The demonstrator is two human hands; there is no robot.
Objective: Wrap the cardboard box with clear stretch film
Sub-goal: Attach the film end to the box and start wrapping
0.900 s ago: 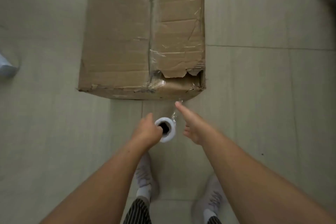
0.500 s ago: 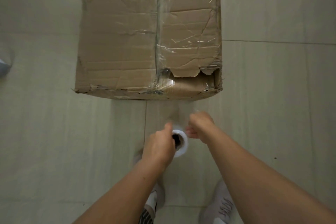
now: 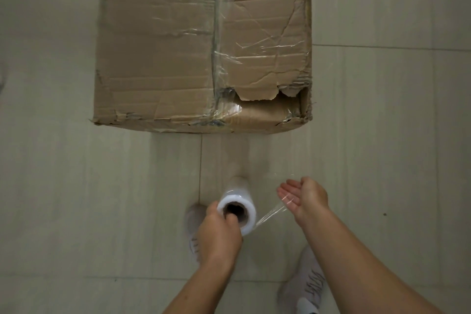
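A worn cardboard box [image 3: 163, 53] stands on the tiled floor at the top of the view, with clear film wrinkled over its right half and a torn flap at its near right corner. My left hand [image 3: 219, 234] grips the stretch film roll [image 3: 238, 208] at its open core end, holding it upright below the box. A strip of clear film [image 3: 271, 215] runs from the roll to my right hand [image 3: 304, 197], which is held out with straight fingers, palm turned left, the film lying across its fingers.
Pale floor tiles [image 3: 76, 199] surround the box. My two feet in light shoes [image 3: 305, 285] stand at the bottom of the view, just behind the roll.
My right hand has moved off to the right of the roll and spread its fingers, drawing out a strip of film. The roll and my left hand sit lower in view, farther from the box.
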